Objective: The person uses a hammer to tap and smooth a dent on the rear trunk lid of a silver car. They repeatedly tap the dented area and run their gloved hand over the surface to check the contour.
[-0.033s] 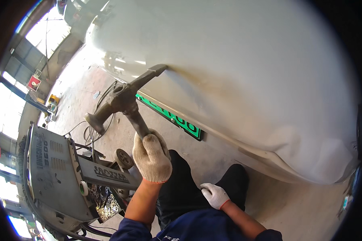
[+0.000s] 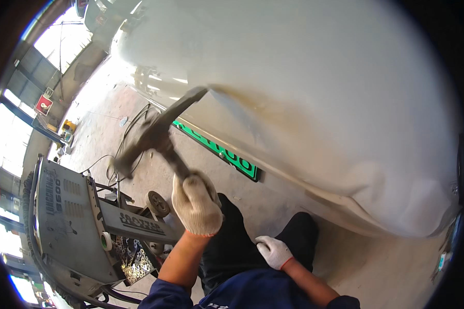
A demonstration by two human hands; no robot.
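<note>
My left hand (image 2: 197, 206), in a white knitted glove, is closed round the handle of a dark metal hammer (image 2: 157, 126). One end of the hammer's head is a long flat wedge, and the other is a blunt face blurred by motion. The wedge tip is at the light silver-grey car panel (image 2: 314, 62), beside a brownish scuffed patch (image 2: 255, 103); whether it touches, I cannot tell. My right hand (image 2: 274, 252), gloved too, lies on my right thigh with nothing in it, its fingers loosely stretched.
Below the panel's edge sits a green number plate (image 2: 216, 147). Crumpled metal (image 2: 392, 198) bulges at the panel's right. On my left stands a grey wheeled machine (image 2: 69, 221) with many metal rings (image 2: 139, 268) hanging from it. Dark cables (image 2: 134, 123) lie on the concrete floor.
The hammer has tipped slightly down and to the left in my left hand, its wedge tip shifting a little left along the panel. My right hand stays on the thigh.
</note>
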